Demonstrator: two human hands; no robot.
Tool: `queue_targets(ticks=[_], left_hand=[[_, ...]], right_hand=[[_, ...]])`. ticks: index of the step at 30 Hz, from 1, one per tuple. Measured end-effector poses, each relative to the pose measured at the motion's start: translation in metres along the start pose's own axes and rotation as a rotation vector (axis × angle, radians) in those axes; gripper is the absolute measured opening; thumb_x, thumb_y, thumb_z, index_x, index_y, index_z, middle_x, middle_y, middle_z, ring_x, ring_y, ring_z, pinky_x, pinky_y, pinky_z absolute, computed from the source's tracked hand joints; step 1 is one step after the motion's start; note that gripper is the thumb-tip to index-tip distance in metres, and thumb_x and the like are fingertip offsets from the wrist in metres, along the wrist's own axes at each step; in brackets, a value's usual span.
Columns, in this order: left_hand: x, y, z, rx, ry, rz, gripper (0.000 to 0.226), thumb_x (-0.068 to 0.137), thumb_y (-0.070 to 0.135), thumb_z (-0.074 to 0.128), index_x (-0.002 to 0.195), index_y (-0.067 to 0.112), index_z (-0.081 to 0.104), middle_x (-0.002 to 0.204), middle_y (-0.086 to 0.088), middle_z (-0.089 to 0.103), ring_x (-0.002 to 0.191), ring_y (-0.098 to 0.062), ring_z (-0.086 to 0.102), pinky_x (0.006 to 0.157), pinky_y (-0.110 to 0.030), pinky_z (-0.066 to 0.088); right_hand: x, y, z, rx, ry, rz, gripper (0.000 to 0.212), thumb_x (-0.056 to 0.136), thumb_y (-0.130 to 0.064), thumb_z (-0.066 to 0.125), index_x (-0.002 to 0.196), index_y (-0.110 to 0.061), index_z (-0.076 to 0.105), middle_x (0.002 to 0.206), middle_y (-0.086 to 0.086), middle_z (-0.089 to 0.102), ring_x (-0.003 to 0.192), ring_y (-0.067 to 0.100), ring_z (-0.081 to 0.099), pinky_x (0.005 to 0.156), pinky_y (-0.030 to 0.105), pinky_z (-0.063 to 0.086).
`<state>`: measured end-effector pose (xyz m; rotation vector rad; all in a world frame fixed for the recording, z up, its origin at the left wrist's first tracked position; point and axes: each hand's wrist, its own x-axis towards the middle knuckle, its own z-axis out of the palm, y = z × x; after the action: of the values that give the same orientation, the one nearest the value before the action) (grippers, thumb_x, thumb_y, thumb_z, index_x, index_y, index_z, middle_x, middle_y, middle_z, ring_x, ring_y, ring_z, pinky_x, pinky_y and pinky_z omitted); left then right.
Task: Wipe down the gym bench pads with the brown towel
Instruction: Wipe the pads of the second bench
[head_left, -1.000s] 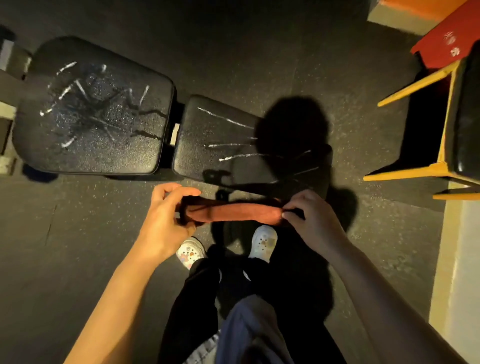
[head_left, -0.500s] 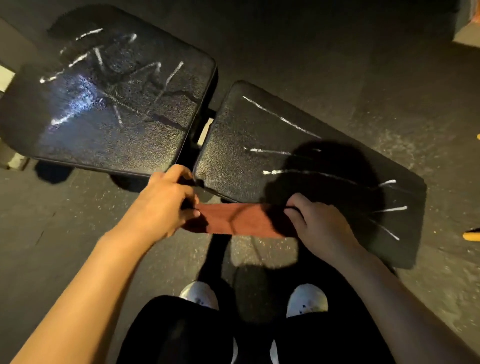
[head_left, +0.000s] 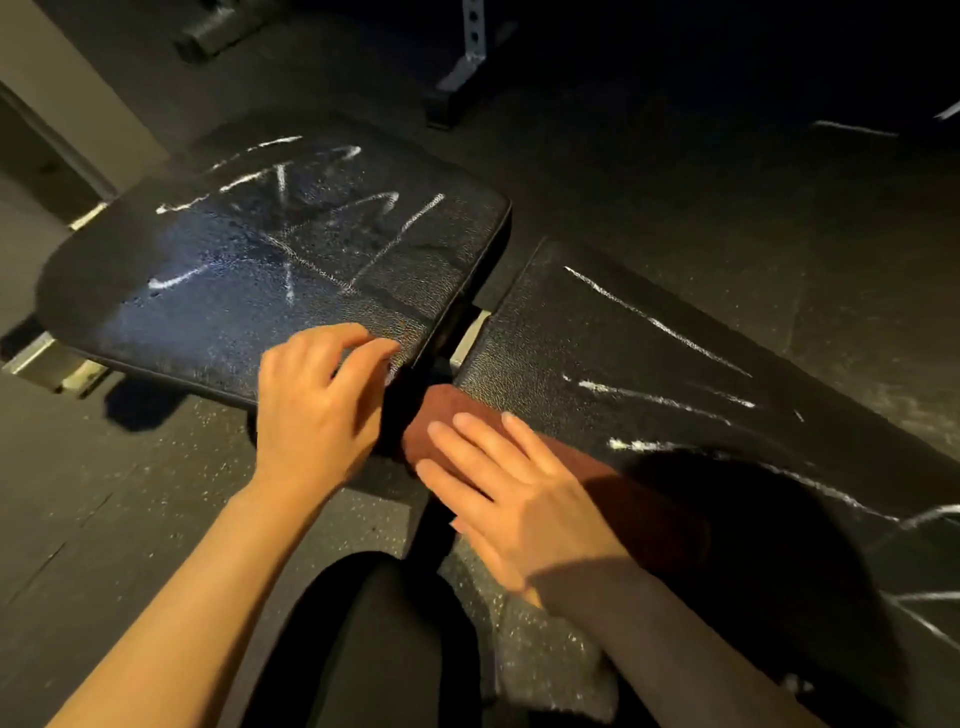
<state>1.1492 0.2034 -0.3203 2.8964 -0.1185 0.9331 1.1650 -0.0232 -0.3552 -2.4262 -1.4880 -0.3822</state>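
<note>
Two black bench pads lie side by side, both streaked with white chalk marks: the left pad (head_left: 291, 260) and the longer right pad (head_left: 649, 364). The folded brown towel (head_left: 639, 499) lies on the near edge of the right pad. My right hand (head_left: 514, 493) presses flat on the towel with straight fingers. My left hand (head_left: 317, 405) hovers at the near right corner of the left pad, fingers loosely spread, holding nothing.
A gap with a pale metal frame piece (head_left: 467, 338) separates the pads. A grey rack foot (head_left: 467, 62) stands on the dark rubber floor beyond. My dark-trousered legs (head_left: 374, 639) are below the hands.
My left hand has let go of the towel and moved to the left pad's corner. My right hand has laid the towel on the right pad and flattened on it. The view is closer.
</note>
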Motion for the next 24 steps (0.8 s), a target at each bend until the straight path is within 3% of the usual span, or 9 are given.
queue_targets(ticks=[2, 4, 6, 9, 11, 13, 18, 22, 24], left_hand=[[-0.005, -0.014, 0.005, 0.010, 0.055, -0.019, 0.023, 0.093, 0.013, 0.060, 0.109, 0.002, 0.071, 0.106, -0.019, 0.065, 0.094, -0.039, 0.061, 0.075, -0.047, 0.044], [-0.007, -0.022, 0.016, -0.003, 0.052, 0.005, 0.023, 0.096, 0.017, 0.059, 0.109, 0.002, 0.072, 0.106, -0.018, 0.065, 0.094, -0.038, 0.061, 0.075, -0.047, 0.045], [-0.008, -0.027, 0.023, -0.028, 0.024, 0.010, 0.026, 0.098, 0.023, 0.057, 0.110, 0.005, 0.071, 0.108, -0.016, 0.064, 0.095, -0.038, 0.062, 0.075, -0.050, 0.046], [-0.005, -0.030, 0.026, -0.018, 0.024, -0.002, 0.030, 0.098, 0.029, 0.054, 0.109, 0.007, 0.072, 0.109, -0.014, 0.065, 0.098, -0.036, 0.063, 0.076, -0.047, 0.046], [-0.006, -0.028, 0.029, -0.001, 0.066, 0.032, 0.031, 0.097, 0.030, 0.052, 0.106, 0.009, 0.073, 0.107, -0.012, 0.067, 0.097, -0.035, 0.065, 0.074, -0.044, 0.046], [-0.007, -0.027, 0.034, 0.026, 0.135, 0.059, 0.030, 0.095, 0.030, 0.052, 0.102, 0.012, 0.075, 0.105, -0.009, 0.070, 0.096, -0.033, 0.067, 0.071, -0.041, 0.047], [-0.008, -0.032, 0.042, 0.052, 0.248, 0.096, 0.032, 0.091, 0.030, 0.052, 0.104, 0.015, 0.076, 0.107, -0.008, 0.073, 0.094, -0.032, 0.069, 0.068, -0.038, 0.049], [-0.013, -0.033, 0.047, 0.087, 0.289, 0.105, 0.034, 0.092, 0.033, 0.049, 0.105, 0.016, 0.076, 0.108, -0.007, 0.073, 0.094, -0.030, 0.069, 0.070, -0.039, 0.048], [-0.013, -0.036, 0.048, 0.107, 0.306, 0.123, 0.034, 0.093, 0.033, 0.048, 0.105, 0.016, 0.075, 0.108, -0.007, 0.073, 0.093, -0.030, 0.068, 0.070, -0.039, 0.048]], right_hand=[[0.018, 0.002, 0.026, -0.077, -0.029, -0.055, 0.044, 0.088, -0.023, 0.055, 0.132, -0.015, 0.061, 0.146, 0.008, 0.051, 0.140, 0.027, 0.035, 0.120, 0.046, 0.017], [0.025, 0.003, 0.042, -0.164, -0.047, -0.032, 0.044, 0.088, -0.016, 0.057, 0.131, -0.012, 0.060, 0.147, 0.009, 0.050, 0.142, 0.028, 0.031, 0.122, 0.045, 0.012], [0.021, 0.002, 0.042, -0.154, -0.026, 0.015, 0.049, 0.087, -0.013, 0.058, 0.136, -0.015, 0.055, 0.150, 0.008, 0.046, 0.142, 0.028, 0.032, 0.122, 0.043, 0.015], [-0.005, 0.007, 0.032, -0.148, -0.113, 0.069, 0.079, 0.080, -0.020, 0.073, 0.149, -0.023, 0.036, 0.156, 0.008, 0.031, 0.142, 0.028, 0.030, 0.120, 0.043, 0.021], [-0.026, 0.014, 0.028, -0.154, -0.078, 0.093, 0.068, 0.091, -0.029, 0.061, 0.152, -0.023, 0.031, 0.156, 0.010, 0.033, 0.143, 0.027, 0.033, 0.112, 0.046, 0.038], [-0.033, 0.018, 0.026, -0.144, -0.064, 0.132, 0.060, 0.096, -0.034, 0.049, 0.151, -0.021, 0.032, 0.153, 0.012, 0.041, 0.142, 0.027, 0.034, 0.108, 0.047, 0.044], [0.012, 0.008, 0.028, -0.202, -0.091, 0.167, 0.065, 0.092, -0.040, 0.043, 0.151, -0.016, 0.030, 0.154, 0.010, 0.035, 0.143, 0.028, 0.031, 0.119, 0.042, 0.021], [0.053, -0.001, 0.030, -0.179, -0.097, 0.146, 0.058, 0.082, -0.038, 0.068, 0.132, -0.013, 0.055, 0.141, 0.011, 0.051, 0.140, 0.029, 0.034, 0.117, 0.042, 0.022], [0.052, 0.000, 0.025, -0.163, -0.087, 0.125, 0.063, 0.079, -0.037, 0.074, 0.133, -0.013, 0.052, 0.141, 0.012, 0.052, 0.139, 0.029, 0.034, 0.116, 0.042, 0.022]])
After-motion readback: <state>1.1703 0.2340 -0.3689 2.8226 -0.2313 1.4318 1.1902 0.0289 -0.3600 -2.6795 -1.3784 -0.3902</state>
